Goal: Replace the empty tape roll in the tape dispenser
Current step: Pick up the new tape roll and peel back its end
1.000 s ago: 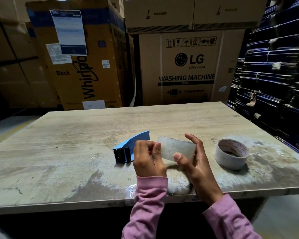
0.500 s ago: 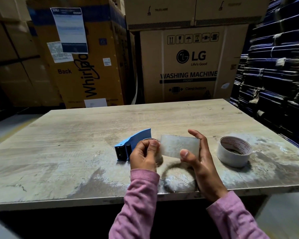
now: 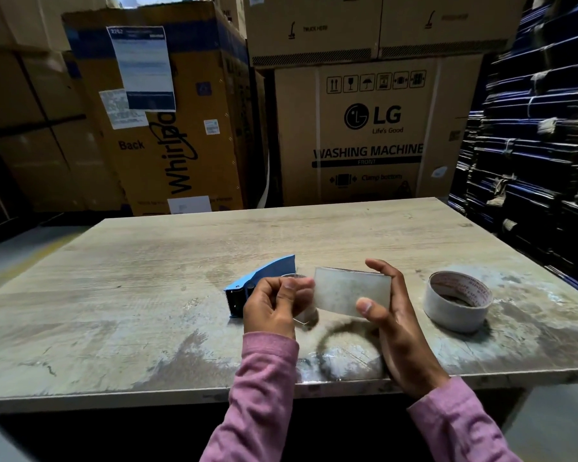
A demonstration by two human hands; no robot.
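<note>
Table (image 3: 147, 295) worn matt wood-grain; dispenser (image 3: 261, 275) blue plastic; tape strip (image 3: 351, 291) cloudy translucent film.

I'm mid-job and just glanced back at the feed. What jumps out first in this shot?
Both hands at the table's near edge: the right hand holds a roll of clear tape while the left hand pinches its loose end. Just behind the left hand lies the blue tape dispenser, and to the right a white tape roll sits flat on the table.

Dim storeroom. Worn wood-grain table (image 3: 147, 295); stacked appliance cartons (image 3: 364, 128) behind. Dark bundled stacks (image 3: 541, 145) at right.
</note>
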